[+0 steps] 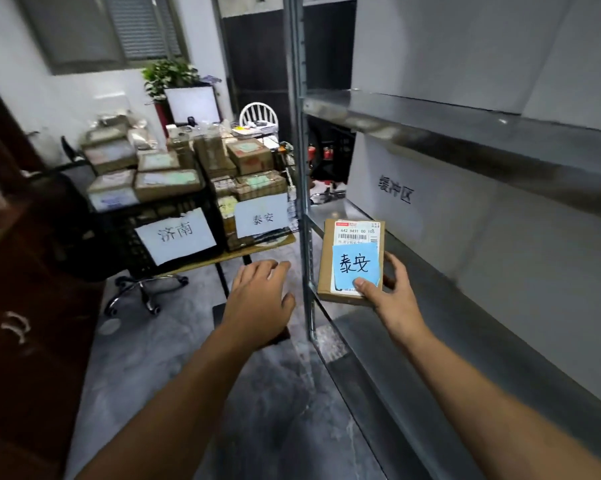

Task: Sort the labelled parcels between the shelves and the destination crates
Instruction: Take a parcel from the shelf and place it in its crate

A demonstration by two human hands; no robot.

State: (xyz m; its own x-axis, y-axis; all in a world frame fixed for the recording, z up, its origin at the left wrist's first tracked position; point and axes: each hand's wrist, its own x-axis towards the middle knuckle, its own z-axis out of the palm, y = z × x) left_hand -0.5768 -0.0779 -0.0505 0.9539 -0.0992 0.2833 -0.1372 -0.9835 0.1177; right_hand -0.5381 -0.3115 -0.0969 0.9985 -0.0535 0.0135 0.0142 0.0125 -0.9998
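Parcel (340, 271) marked 泰安, held at shelf front

Grey sheet-metal shelving (430, 126), smooth, back panel lettered 缓冲区. Black mesh crate (119, 233) with white paper sign 济南, heaped with brown cardboard boxes (167, 183). Neighbouring wire crate (274, 234) signed 泰安, likewise full. Both on a table (257, 249) left of the shelving. Flat rectangular cardboard parcel with white shipping label (357, 230) reading 642 H431 00 and blue sticky note (356, 265) handwritten 泰安, held over the middle shelf's front lip, just beside the upright (304, 202). Right hand (392, 296) gripping its lower right corner, thumb on the note, fingers curled behind. Left hand (261, 296) palm down, fingers relaxed, holding nothing.
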